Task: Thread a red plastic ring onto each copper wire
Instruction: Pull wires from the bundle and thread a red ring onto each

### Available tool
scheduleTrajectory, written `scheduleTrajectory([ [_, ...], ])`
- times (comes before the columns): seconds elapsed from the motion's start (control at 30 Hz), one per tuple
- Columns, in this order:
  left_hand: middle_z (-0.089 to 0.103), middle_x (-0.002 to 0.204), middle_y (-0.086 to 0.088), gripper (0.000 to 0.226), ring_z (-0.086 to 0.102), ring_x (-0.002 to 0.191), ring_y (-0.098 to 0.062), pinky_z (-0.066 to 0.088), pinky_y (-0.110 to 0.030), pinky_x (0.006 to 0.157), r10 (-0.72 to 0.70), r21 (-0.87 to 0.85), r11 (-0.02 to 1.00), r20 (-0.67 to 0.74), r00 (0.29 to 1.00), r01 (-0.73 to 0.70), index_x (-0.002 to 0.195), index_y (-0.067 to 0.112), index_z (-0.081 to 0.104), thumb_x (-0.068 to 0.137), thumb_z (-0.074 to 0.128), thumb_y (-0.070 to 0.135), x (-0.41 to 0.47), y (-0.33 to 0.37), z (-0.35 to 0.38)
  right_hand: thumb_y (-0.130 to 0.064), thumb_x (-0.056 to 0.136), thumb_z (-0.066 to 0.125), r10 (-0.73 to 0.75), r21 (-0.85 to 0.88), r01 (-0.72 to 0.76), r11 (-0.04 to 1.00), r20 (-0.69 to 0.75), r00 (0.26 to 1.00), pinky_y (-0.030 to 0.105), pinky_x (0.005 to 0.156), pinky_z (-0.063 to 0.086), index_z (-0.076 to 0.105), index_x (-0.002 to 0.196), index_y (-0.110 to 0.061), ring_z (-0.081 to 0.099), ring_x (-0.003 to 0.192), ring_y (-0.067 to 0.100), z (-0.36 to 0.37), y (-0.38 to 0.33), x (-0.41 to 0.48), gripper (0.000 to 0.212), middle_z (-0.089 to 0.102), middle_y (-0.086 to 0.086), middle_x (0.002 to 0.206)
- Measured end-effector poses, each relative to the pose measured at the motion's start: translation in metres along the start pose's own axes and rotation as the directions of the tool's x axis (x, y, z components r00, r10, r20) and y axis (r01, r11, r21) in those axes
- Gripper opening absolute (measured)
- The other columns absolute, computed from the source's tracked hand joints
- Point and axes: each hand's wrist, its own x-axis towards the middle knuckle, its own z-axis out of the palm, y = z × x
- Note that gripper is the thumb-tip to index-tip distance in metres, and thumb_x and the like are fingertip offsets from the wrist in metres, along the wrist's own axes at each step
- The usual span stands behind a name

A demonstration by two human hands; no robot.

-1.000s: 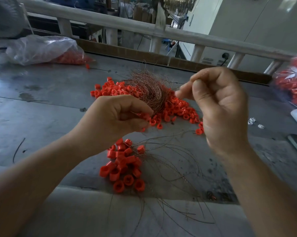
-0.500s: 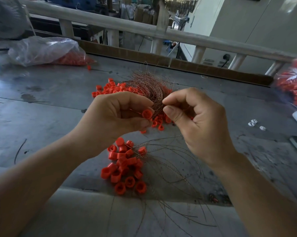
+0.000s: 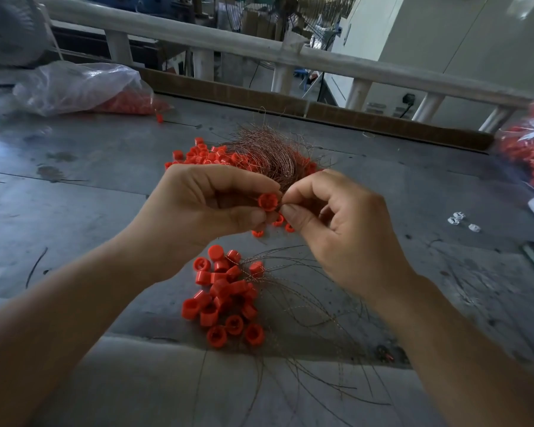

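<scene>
Head view, centre of frame: a small, short, tube-shaped red plastic ring (image 3: 268, 201) pinched between thumb and forefinger of the left hand (image 3: 204, 208), mouth turned toward the camera and the right hand (image 3: 345, 232). Right thumb and forefinger nipped tight together just beside the ring, seemingly on the tip of one thin copper wire, too fine to make out clearly; remaining fingers loosely curled. Probably mid-threading, with the tip at or just entering the bore. Cannot tell which.

Below centre, on the grey metal table (image 3: 90, 211): a heap of strung rings (image 3: 225, 294), hair-thin threaded wires (image 3: 305, 306) fanning toward the lower right. A couple of dozen done, by the look of it.

Above the hands, waiting: a tangled bundle of bare wires (image 3: 269, 152) lying over a spread of loose red rings (image 3: 204, 154). Much left, judging by that bulk.

Upper left, more stock in a clear plastic bag (image 3: 81, 87).

Held ring: glossy orange-red, rigid-looking, ribbed inside the mouth.
</scene>
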Motion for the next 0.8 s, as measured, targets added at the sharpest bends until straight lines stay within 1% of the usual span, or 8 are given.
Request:
scheduleTrajectory([
  [0.1,0.074,0.084,0.002,0.031,0.07,0.076,-0.013,0.053,-0.017,0.069,-0.008,-0.031,0.999,0.008,1.0,0.008,0.09,0.018,0.07,0.061,0.064,0.009,0.0005,-0.001,-0.0019,-0.009,0.08,0.063,0.019,0.007,-0.019,1.0,0.004,1.0,0.006,0.058,0.038,0.065,0.081,-0.01,0.049,0.062,-0.007,-0.0007,0.0001,0.0004,0.002,0.055,-0.011,0.073],
  [0.23,0.074,0.086,0.0,0.028,0.071,0.079,-0.018,0.054,-0.02,0.07,-0.01,-0.037,0.999,0.021,1.0,0.01,0.089,0.018,0.073,0.063,0.064,0.014,0.0005,-0.0015,-0.0029,-0.009,0.08,0.063,0.027,0.01,-0.027,1.0,0.0,1.0,0.005,0.059,0.038,0.064,0.08,-0.011,0.05,0.064,-0.007,-0.0002,-0.0006,0.0016,0.002,0.054,-0.016,0.074],
  [0.33,0.074,0.084,0.003,0.034,0.071,0.078,-0.017,0.054,-0.019,0.069,-0.007,-0.035,0.999,0.024,1.0,0.007,0.095,0.023,0.069,0.063,0.063,0.013,0.0003,-0.0018,-0.0023,-0.009,0.08,0.063,0.025,0.012,-0.025,1.0,0.001,1.0,0.005,0.059,0.037,0.064,0.08,-0.011,0.049,0.064,-0.007,0.0002,-0.001,0.0015,0.002,0.052,-0.017,0.073],
  [0.43,0.074,0.082,0.003,0.032,0.071,0.075,-0.015,0.054,-0.018,0.068,-0.002,-0.043,0.999,0.007,1.0,0.002,0.092,0.02,0.072,0.062,0.063,0.012,0.0,-0.0013,-0.0028,-0.011,0.079,0.062,0.023,0.006,-0.022,1.0,-0.003,1.0,0.006,0.06,0.038,0.064,0.079,-0.011,0.049,0.063,-0.006,0.0004,-0.0013,0.0014,0.002,0.053,-0.017,0.073],
  [0.6,0.074,0.08,0.004,0.029,0.071,0.073,-0.013,0.054,-0.017,0.066,-0.007,-0.015,1.0,0.022,1.0,0.007,0.091,0.014,0.067,0.063,0.062,0.012,-0.0013,0.0002,-0.0024,-0.007,0.08,0.064,0.021,0.022,-0.021,1.0,0.01,1.0,0.009,0.063,0.042,0.065,0.08,-0.01,0.052,0.066,-0.002,0.0004,-0.0039,0.0015,0.003,0.054,-0.014,0.073],
  [0.63,0.074,0.081,0.004,0.029,0.071,0.074,-0.014,0.054,-0.018,0.067,-0.009,-0.018,1.0,0.022,1.0,0.01,0.091,0.014,0.068,0.062,0.063,0.013,-0.0013,0.0002,-0.0025,-0.007,0.08,0.064,0.024,0.035,-0.024,0.999,0.017,1.0,0.009,0.064,0.043,0.065,0.08,-0.01,0.053,0.066,-0.001,0.0,-0.0047,0.0013,0.004,0.055,-0.014,0.074],
  [0.7,0.074,0.081,0.002,0.035,0.071,0.075,-0.016,0.054,-0.019,0.066,-0.016,-0.046,0.999,0.014,1.0,0.017,0.095,0.02,0.071,0.061,0.063,0.014,-0.0009,0.0005,-0.0029,-0.006,0.08,0.063,0.037,0.077,-0.039,0.996,0.027,0.999,0.008,0.064,0.042,0.067,0.082,-0.011,0.054,0.069,-0.001,-0.0016,-0.0058,0.0009,0.007,0.058,-0.014,0.076],
  [0.8,0.074,0.08,-0.002,0.03,0.071,0.074,-0.015,0.054,-0.019,0.065,-0.035,-0.159,0.987,0.019,0.999,0.038,0.088,0.02,0.074,0.06,0.064,0.013,-0.0008,0.0021,-0.0036,-0.002,0.08,0.06,0.094,0.193,-0.1,0.976,0.041,0.995,0.01,0.06,0.044,0.066,0.081,-0.018,0.056,0.068,-0.002,-0.0046,-0.0063,0.0015,0.017,0.059,-0.015,0.074],
])
